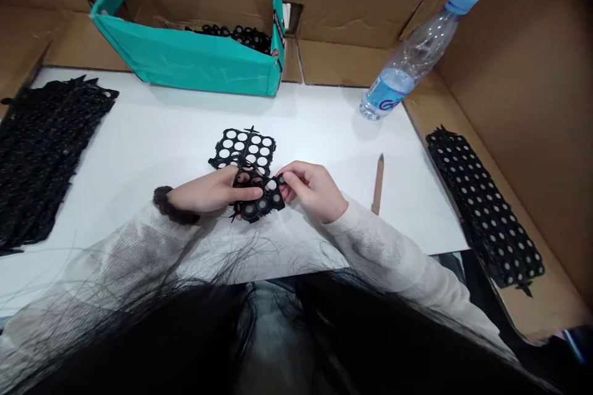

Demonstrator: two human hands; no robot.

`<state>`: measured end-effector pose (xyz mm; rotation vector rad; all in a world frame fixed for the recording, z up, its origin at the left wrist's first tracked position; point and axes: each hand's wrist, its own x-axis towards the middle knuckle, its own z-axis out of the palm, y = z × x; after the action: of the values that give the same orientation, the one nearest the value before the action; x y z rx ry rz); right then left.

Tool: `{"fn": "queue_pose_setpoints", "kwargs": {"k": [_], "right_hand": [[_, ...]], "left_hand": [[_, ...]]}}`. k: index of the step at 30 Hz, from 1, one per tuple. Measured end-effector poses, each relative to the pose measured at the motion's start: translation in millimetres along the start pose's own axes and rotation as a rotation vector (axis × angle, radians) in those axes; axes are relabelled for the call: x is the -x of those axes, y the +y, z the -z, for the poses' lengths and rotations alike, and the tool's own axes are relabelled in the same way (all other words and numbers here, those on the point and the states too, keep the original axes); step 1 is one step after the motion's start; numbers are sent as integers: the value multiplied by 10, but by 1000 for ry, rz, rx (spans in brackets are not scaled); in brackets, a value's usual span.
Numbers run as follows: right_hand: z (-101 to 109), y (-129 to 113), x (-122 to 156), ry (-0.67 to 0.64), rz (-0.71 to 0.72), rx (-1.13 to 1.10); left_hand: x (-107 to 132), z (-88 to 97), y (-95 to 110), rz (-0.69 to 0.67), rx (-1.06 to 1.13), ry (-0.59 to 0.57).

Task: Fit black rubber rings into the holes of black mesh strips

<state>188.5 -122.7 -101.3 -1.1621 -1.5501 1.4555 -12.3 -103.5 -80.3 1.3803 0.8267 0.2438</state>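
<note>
I'm holding a small black ring piece [257, 197] between both hands, just above the white table [152, 136], near its front edge and right in front of me. My left hand [210, 192] is gripping the left side of it, thumb lying across the top of the rings, fingers hidden underneath. My right hand [312, 188] is pinching its right edge, fingertips [285, 180] closed on 1 ring at the upper right corner. Piece is tilting slightly, right side higher.

Just behind the piece, touching or overlapping its far edge (can't tell which), a flat black grid sheet [243, 147] with round holes is lying on the table, white showing through the holes.

Far left, a stack of the same black sheets [44, 148] is sitting on the table edge, well apart from my hands. Far right, another stack of sheets [484, 203] is lying on the cardboard ledge beside the table. A teal cardboard box [194, 62] is standing at the back, open, with loose black rings [238, 36] inside. A clear water bottle [412, 58] with a blue cap is standing at the back right corner. A brown stick-like tool [378, 185] is lying on the table just right of my right hand, not touching it.

Cardboard walls are surrounding the whole station. My hair is covering the bottom of the view.
</note>
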Motion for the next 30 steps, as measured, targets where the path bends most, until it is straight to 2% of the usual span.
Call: {"fn": "queue_pose_setpoints", "kwargs": {"k": [2,6,8,13,16,21,26,30], "right_hand": [[3,18,-26,84,22,-23],[77,42,-101,353,56,-38],[102,41,-108,426,97,0],[-5,-4,-21,367,264,206],[-84,0,-5,343,269,287],[-141,81,-68,184,120,105],[-148,57,-49,120,84,22],[-118,15,-66,43,-78,-126]], "left_hand": [[6,-11,11,7,45,39],[34,-14,-15,53,125,66],[36,-6,-42,59,188,122],[-5,-7,-58,-14,263,255],[-26,-40,-47,-25,243,287],[-49,-79,-58,-55,174,344],[-58,-62,-87,-71,99,390],[-60,-54,-93,-89,12,352]]}}
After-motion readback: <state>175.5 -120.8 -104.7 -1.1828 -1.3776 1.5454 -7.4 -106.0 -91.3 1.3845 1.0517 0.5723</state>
